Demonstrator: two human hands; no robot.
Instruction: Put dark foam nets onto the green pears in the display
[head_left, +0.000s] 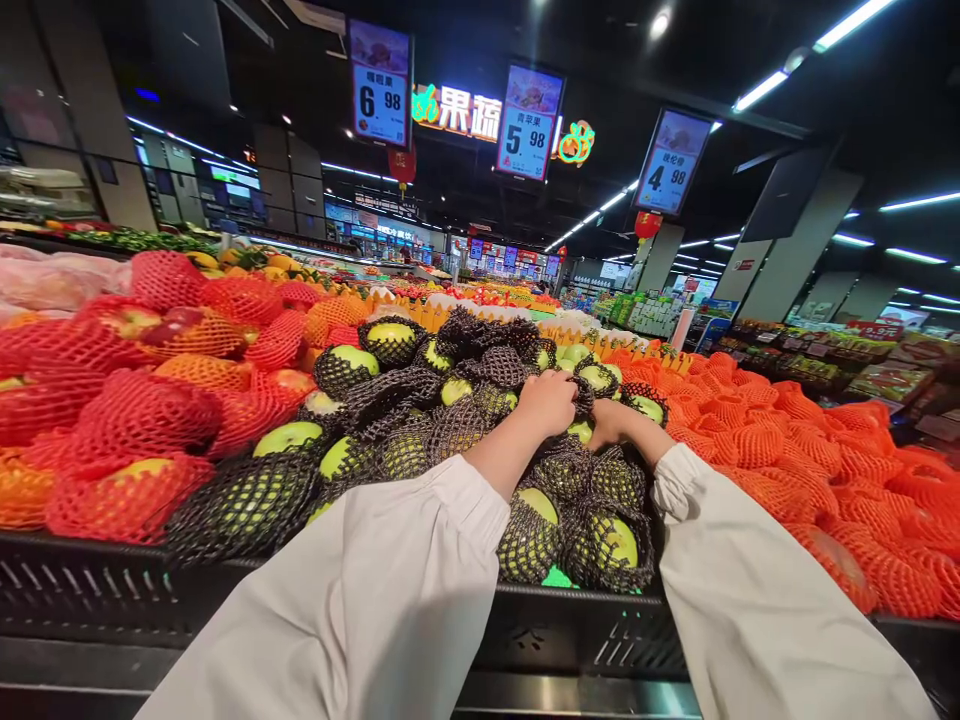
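Note:
Among green apples in black foam nets (262,500), both my hands reach to the far part of the pile. My left hand (550,402) is closed, its fingers curled over the edge of a netted green apple (581,431). At that apple's right side is my right hand (613,424), thumb pointing down and the other fingers mostly hidden behind it. Black netting shows between the two hands. Around them lie more netted apples, such as one green apple (621,543) near the crate's front. Several bare green apples (576,354) lie just beyond my hands.
A black slotted crate (570,625) borders the pile in front. Fruit in red nets (142,415) is heaped on the left, fruit in orange nets (795,450) on the right. A low yellow picket fence (622,342) runs behind. Price signs (532,122) hang overhead.

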